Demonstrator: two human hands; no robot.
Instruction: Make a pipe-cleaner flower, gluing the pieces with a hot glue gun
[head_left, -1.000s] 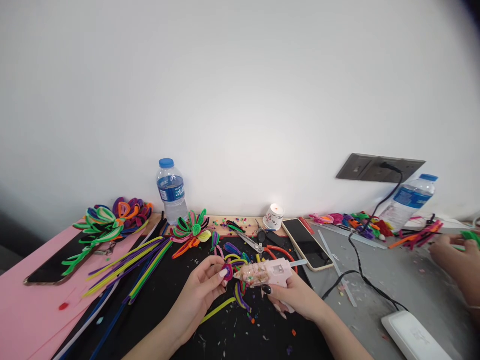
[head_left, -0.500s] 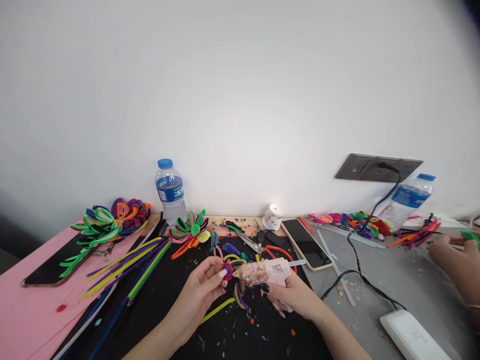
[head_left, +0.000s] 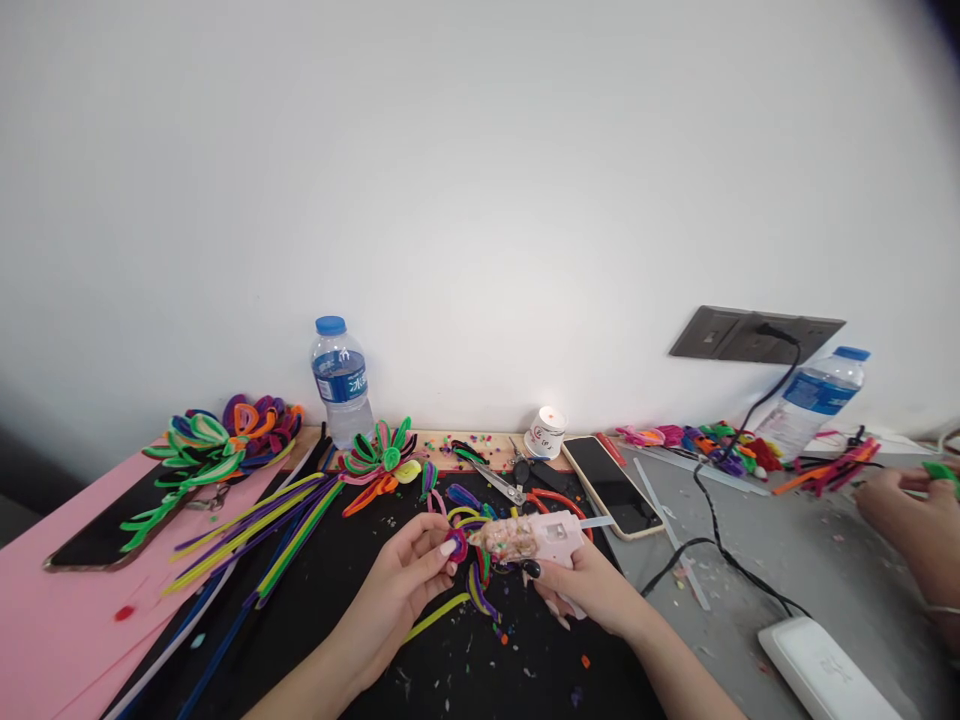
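Observation:
Between the thumb and fingers of my left hand [head_left: 416,565] is a small magenta and purple pipe-cleaner coil [head_left: 457,545]. My right hand [head_left: 581,580] is wrapped round the handle of a pale pink hot glue gun [head_left: 551,537], its front crusted with glue. A clear glue stick [head_left: 596,521] pokes out of its back end. The nozzle points left, close to the coil; whether they touch I cannot tell. Below and behind the gun lie bent pipe cleaners [head_left: 482,592] in purple, yellow and green, partly hidden by it.
Scissors [head_left: 499,480] with red handles and a white-edged phone [head_left: 615,487] lie behind my right hand. Pipe-cleaner flowers [head_left: 225,440] and loose pipe cleaners [head_left: 247,530] spread on the left. A water bottle [head_left: 341,385] stands at the wall. At right are a black cable [head_left: 716,520] and another person's hand [head_left: 907,520].
The glue gun has drawn back slightly to the right, and its nozzle sits a little farther from the coil. My left hand has barely moved.

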